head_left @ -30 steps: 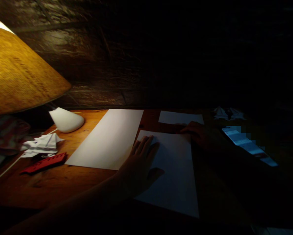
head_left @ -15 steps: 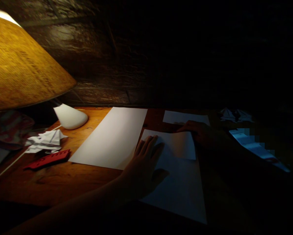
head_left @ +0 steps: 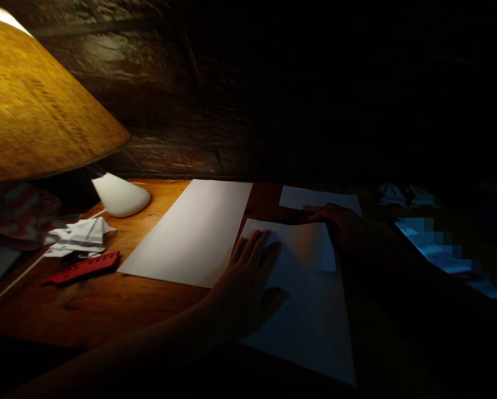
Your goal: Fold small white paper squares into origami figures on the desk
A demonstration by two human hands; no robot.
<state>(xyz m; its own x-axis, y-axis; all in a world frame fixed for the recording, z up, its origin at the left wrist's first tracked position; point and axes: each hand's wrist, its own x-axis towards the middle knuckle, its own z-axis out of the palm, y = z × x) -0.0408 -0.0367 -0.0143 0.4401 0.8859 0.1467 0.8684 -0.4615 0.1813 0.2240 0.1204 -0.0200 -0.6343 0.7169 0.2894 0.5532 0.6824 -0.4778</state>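
Note:
My left hand (head_left: 250, 282) lies flat with fingers spread on the left side of a white sheet of paper (head_left: 310, 321) on the wooden desk (head_left: 107, 299). My right hand (head_left: 339, 224) sits in deep shadow at the sheet's far right corner, on a folded-over flap (head_left: 310, 246) whose lighter face lies across the top of the sheet. Its fingers are too dark to read clearly.
A second long white sheet (head_left: 192, 233) lies to the left, a smaller one (head_left: 318, 198) behind. An orange lampshade (head_left: 36, 111) overhangs the left; its white base (head_left: 121, 197), crumpled paper (head_left: 80, 235) and a red flat piece (head_left: 82, 267) lie there. A bluish strip (head_left: 443, 252) lies right.
The sheet's far right corner has been folded over toward me, forming a flap; my right hand moved with it. My left hand stayed pressed on the sheet.

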